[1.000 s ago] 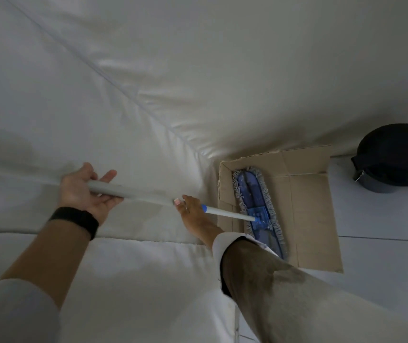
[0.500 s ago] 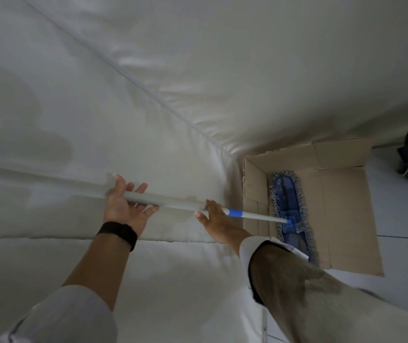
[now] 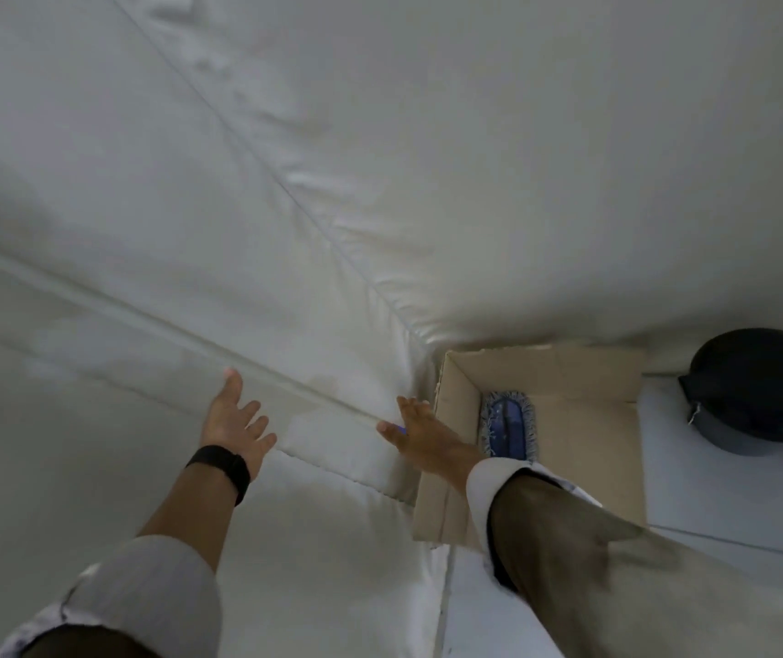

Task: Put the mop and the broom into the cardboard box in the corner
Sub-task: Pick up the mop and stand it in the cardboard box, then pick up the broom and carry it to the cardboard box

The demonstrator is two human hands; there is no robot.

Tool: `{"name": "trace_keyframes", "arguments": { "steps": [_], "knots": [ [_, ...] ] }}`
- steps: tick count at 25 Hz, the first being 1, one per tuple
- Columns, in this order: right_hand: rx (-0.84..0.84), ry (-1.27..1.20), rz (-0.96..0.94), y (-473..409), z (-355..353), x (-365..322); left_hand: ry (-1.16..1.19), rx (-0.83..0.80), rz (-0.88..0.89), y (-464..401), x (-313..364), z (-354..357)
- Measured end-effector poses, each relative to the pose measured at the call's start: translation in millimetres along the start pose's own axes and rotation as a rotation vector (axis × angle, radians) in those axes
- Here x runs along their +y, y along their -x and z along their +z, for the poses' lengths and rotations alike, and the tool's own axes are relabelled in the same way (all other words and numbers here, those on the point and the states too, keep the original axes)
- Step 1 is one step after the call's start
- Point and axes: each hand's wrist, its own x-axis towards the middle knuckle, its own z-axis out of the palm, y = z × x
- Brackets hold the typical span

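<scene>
The mop's blue fringed head point(image 3: 507, 427) lies inside the open cardboard box point(image 3: 584, 372) in the corner. Its pale handle point(image 3: 256, 360) slants up to the left and leans along the padded white wall. My left hand point(image 3: 235, 420) hangs just below the handle with fingers spread and holds nothing. My right hand point(image 3: 420, 432) is at the box's left edge. Its fingers are stretched out, and the handle's blue collar shows between thumb and fingers, touching the hand. No broom is in view.
A dark round bin with a domed lid point(image 3: 760, 387) stands on the pale floor right of the box. Padded white walls point(image 3: 475, 159) meet in the corner behind the box. A floor seam point(image 3: 736, 543) runs to the right.
My left hand has let go of the handle and spread open. My right hand's fingers have straightened. The handle now rests against the wall, and the view has swung left.
</scene>
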Motion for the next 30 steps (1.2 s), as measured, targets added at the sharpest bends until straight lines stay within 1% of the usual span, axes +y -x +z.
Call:
{"name": "trace_keyframes", "arguments": {
  "steps": [2, 4, 6, 7, 8, 9, 11, 13, 15, 20, 23, 26, 30],
  "knots": [
    [0.029, 0.069, -0.038, 59.9, -15.9, 13.5, -0.269, 0.028, 0.119, 52.0, -30.5, 0.4],
    [0.03, 0.213, -0.062, 135.8, -31.7, 40.2, -0.664, 0.076, 0.285, 110.0, -80.6, 2.7],
    [0.04, 0.404, -0.046, 218.7, -48.2, 73.2, -1.086, 0.07, 0.434, 162.5, -140.0, 11.8],
    [0.053, 0.487, -0.032, 261.8, -58.1, 90.8, -1.222, 0.057, 0.498, 190.3, -168.8, 23.1],
    [0.089, 0.539, -0.014, 301.6, -68.2, 109.2, -1.302, 0.051, 0.546, 213.6, -194.8, 37.9],
    [0.138, 0.58, -0.009, 336.0, -76.0, 126.0, -1.345, 0.048, 0.587, 236.8, -214.8, 54.9],
    [0.216, 0.616, 0.008, 418.0, -93.3, 163.7, -1.366, -0.057, 0.661, 298.1, -250.3, 95.6],
    [0.228, 0.657, 0.054, 491.8, -112.4, 198.2, -1.359, -0.14, 0.729, 359.5, -282.6, 135.6],
    [0.218, 0.662, 0.121, 555.9, -128.8, 233.3, -1.358, -0.209, 0.717, 413.8, -318.2, 169.7],
    [0.313, 0.607, 0.249, 736.3, -199.7, 353.4, -1.443, -0.391, 0.658, 562.9, -429.7, 283.9],
    [0.324, 0.607, 0.323, 857.3, -259.8, 436.2, -1.458, -0.486, 0.648, 664.7, -489.9, 375.5],
    [0.354, 0.639, 0.393, 981.4, -333.3, 520.8, -1.437, -0.59, 0.657, 775.6, -535.9, 484.7],
    [0.401, 0.658, 0.493, 1115.3, -418.7, 593.7, -1.398, -0.697, 0.711, 905.8, -564.6, 601.8]
  ]
}}
